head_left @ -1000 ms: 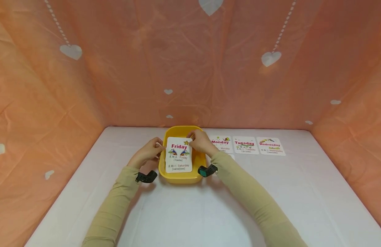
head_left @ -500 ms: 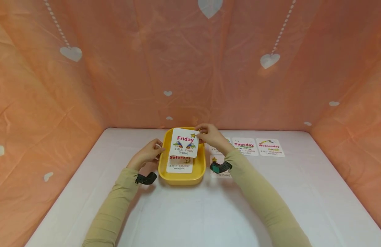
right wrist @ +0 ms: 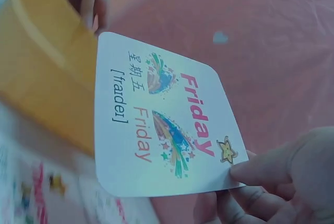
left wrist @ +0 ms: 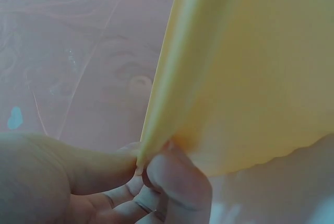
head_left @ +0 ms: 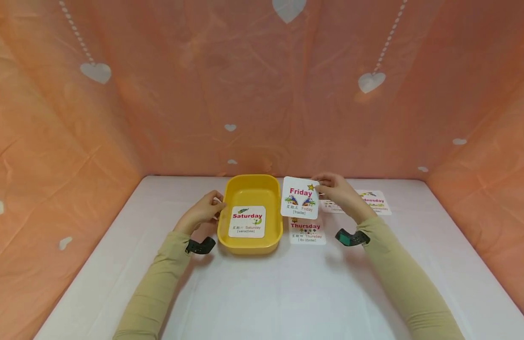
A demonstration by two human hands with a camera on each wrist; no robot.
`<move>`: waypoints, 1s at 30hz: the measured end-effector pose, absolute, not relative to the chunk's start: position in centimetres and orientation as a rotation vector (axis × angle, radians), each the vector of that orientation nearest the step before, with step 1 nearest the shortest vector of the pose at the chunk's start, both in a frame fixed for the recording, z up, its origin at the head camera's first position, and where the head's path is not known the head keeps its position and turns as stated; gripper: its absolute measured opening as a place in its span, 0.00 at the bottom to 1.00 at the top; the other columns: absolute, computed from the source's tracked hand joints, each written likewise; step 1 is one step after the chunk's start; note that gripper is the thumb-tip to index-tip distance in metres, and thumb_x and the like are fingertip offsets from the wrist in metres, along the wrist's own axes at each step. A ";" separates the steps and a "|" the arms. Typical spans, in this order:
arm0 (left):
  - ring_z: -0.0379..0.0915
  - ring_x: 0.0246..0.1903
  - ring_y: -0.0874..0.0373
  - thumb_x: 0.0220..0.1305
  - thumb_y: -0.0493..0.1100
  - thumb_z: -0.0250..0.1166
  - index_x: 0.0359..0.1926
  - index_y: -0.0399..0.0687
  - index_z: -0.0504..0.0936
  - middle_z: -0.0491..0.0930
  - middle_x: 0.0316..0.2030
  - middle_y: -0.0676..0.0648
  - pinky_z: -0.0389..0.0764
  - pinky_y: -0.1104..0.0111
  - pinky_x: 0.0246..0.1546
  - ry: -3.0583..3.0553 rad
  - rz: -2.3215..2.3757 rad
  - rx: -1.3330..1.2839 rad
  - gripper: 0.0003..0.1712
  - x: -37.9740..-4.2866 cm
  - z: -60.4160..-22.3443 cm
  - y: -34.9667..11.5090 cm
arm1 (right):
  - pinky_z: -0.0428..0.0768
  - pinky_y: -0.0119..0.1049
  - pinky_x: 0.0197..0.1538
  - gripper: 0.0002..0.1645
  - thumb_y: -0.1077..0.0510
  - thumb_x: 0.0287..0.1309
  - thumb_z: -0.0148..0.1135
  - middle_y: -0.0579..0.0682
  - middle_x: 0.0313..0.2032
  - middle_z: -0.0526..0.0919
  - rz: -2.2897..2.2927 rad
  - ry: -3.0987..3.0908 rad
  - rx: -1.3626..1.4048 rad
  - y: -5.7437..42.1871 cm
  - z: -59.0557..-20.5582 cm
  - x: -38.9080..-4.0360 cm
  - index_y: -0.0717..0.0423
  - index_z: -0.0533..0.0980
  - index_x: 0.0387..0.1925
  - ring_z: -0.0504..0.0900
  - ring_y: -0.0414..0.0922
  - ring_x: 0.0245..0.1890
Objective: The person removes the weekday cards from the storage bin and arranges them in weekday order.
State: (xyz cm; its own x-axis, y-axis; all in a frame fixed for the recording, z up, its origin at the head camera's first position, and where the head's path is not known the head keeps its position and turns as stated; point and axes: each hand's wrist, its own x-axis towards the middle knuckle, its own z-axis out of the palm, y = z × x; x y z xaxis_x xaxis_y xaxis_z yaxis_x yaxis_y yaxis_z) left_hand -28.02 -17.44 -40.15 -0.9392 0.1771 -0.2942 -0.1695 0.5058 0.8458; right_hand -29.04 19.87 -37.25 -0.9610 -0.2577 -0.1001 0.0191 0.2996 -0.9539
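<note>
My right hand [head_left: 339,192] pinches the Friday card [right wrist: 156,119] at its upper right corner, thumb on the printed face, fingers beneath. In the head view this card is held just right of the yellow basin [head_left: 250,243], hiding the Monday card and overlapping the top of the Thursday card [head_left: 306,235]. My left hand [head_left: 204,208] pinches the basin's left rim between thumb and forefinger, as the left wrist view shows. Inside the basin lies the Saturday card [head_left: 247,224], face up.
Behind my right hand lie the Wednesday card [head_left: 378,203] and the mostly covered Tuesday card [head_left: 331,208]. A white cloth [head_left: 245,297] covers the table. Pink-orange drapes [head_left: 194,94] with hearts rise at the back and both sides.
My right hand has lifted the Friday card off the Saturday card and carried it rightward out of the basin. The Saturday card is now uncovered. My left hand stays at the rim.
</note>
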 end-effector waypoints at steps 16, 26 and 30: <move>0.72 0.27 0.54 0.73 0.39 0.51 0.52 0.38 0.62 0.73 0.33 0.41 0.77 0.67 0.25 2.402 1.428 0.013 0.12 -28.1 -40.7 -17.4 | 0.76 0.45 0.51 0.24 0.64 0.66 0.52 0.67 0.54 0.74 -1.468 2.448 -0.107 27.3 -40.5 -26.2 0.69 0.65 0.61 0.75 0.49 0.48; 0.72 0.29 0.52 0.73 0.40 0.52 0.51 0.39 0.63 0.73 0.34 0.41 0.77 0.67 0.26 2.411 1.413 -0.009 0.12 -28.0 -40.6 -17.4 | 0.78 0.38 0.42 0.24 0.65 0.64 0.54 0.63 0.47 0.77 -1.383 2.461 -0.109 30.3 -41.9 -25.4 0.70 0.65 0.60 0.75 0.48 0.42; 0.72 0.29 0.52 0.73 0.40 0.52 0.52 0.39 0.63 0.73 0.34 0.40 0.77 0.66 0.26 2.408 1.407 -0.006 0.12 -28.0 -40.4 -17.4 | 0.77 0.35 0.37 0.22 0.67 0.63 0.54 0.60 0.42 0.79 -1.354 2.479 -0.136 31.0 -42.4 -25.5 0.72 0.66 0.57 0.76 0.47 0.38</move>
State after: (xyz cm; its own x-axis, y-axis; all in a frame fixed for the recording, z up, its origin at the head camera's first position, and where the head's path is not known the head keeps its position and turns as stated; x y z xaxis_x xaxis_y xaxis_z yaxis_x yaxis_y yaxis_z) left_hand -28.03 -17.43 -40.43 -0.9384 0.1709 -0.3003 -0.1778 0.5063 0.8438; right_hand -25.49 31.02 -42.44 -0.9468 -0.2299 -0.2254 0.0653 0.5483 -0.8337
